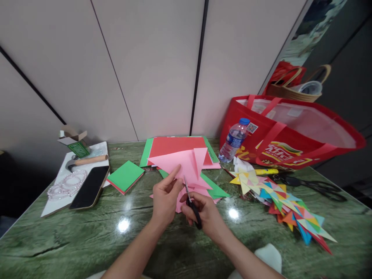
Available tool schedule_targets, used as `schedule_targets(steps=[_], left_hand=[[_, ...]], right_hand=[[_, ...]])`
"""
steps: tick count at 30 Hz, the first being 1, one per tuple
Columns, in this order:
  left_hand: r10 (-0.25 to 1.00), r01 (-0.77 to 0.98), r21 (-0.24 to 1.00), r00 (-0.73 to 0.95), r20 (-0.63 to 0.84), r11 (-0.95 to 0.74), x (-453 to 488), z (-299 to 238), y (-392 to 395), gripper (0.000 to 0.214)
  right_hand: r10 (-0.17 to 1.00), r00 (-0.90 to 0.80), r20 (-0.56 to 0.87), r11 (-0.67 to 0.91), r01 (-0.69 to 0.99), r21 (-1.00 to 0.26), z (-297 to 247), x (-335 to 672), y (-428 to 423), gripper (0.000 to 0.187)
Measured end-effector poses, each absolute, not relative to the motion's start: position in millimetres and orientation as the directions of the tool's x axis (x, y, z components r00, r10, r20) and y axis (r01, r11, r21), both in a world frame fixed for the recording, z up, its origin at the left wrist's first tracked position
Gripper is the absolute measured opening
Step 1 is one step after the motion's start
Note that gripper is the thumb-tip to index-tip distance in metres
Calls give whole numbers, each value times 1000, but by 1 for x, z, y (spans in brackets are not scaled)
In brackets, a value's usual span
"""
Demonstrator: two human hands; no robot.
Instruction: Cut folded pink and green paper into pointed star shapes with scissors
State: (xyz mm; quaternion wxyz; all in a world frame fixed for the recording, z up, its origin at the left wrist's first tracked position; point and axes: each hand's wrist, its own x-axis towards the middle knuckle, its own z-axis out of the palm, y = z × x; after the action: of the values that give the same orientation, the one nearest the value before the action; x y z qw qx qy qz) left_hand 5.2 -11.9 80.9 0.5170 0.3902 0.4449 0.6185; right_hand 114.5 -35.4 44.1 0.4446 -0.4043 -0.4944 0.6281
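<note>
Here's the left hand (165,197), fingers pinched on the folded pink paper (186,164), held mid-table (95,232) in front of the red sheet (177,145). The right hand (205,211) has its fingers clamped around black-handled scissors (197,217), blades angled up at the paper; whether they're cutting, I can't tell. Green square paper (126,175) lies to the left.

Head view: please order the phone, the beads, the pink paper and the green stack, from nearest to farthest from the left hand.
1. Pink paper: touching left hand
2. Green stack: to its left
3. Phone: farther left
4. Beads: leftmost
</note>
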Motion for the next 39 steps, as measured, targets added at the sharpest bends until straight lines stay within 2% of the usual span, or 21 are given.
schedule_targets(steps=[6, 12, 20, 24, 29, 39], left_hand=[[988, -298, 951, -147, 41, -83, 6, 82, -12, 44], [992, -376, 920, -98, 83, -114, -6, 84, -5, 51], [998, -401, 914, -53, 38, -56, -12, 88, -3, 45], [999, -344, 939, -35, 14, -25, -9, 86, -6, 41], [997, -265, 962, -61, 49, -64, -11, 84, -6, 42], [996, -218, 972, -57, 75, -86, -11, 83, -7, 44]], right_hand=[[962, -267, -62, -106, -151, -983, 44, 115, -34, 29], [952, -296, -82, -129, -141, -982, 48, 116, -34, 29], [933, -347, -95, -183, -229, -956, 45, 114, -35, 32], [934, -352, -65, -160, -249, -955, 51, 116, -35, 33], [929, -362, -76, -167, -227, -959, 56, 118, -35, 35], [930, -361, -67, -149, -204, -968, 53, 118, -35, 31]])
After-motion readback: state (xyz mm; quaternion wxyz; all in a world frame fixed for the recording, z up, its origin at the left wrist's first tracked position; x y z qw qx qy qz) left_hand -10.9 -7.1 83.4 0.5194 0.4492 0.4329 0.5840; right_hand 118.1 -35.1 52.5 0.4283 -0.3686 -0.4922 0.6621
